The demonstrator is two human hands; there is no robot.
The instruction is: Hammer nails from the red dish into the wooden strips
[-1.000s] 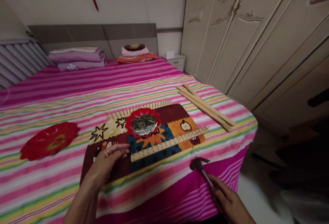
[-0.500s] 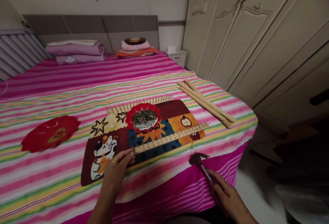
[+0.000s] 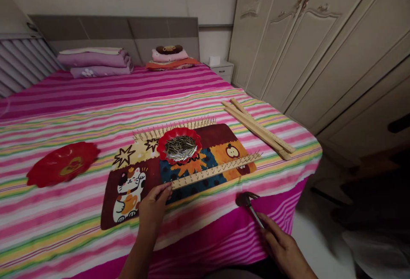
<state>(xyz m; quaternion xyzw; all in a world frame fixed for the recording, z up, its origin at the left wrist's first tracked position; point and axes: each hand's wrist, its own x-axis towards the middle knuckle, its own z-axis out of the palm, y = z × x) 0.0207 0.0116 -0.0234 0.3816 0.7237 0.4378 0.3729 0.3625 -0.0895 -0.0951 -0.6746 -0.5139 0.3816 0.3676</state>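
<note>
My left hand is closed in a pinch at the left end of a wooden strip studded with a row of nails. Its fingertips cover that end, and what they pinch is too small to make out. In my right hand is a claw hammer, gripped by the handle, its head over the near side of the bed. Beyond the strip stands a red scalloped bowl full of loose nails. A patterned mat with a cat picture lies under strip and bowl.
Another nail-studded strip lies behind the bowl. Bare wooden strips rest crosswise at the right. A red scalloped plate sits on the striped bedspread at left. Folded bedding is by the headboard; a wardrobe stands right.
My left hand has moved right and a little forward, onto the strip's left end, uncovering the cat picture. My right hand holds the hammer in nearly the same place. The view has tilted slightly down.
</note>
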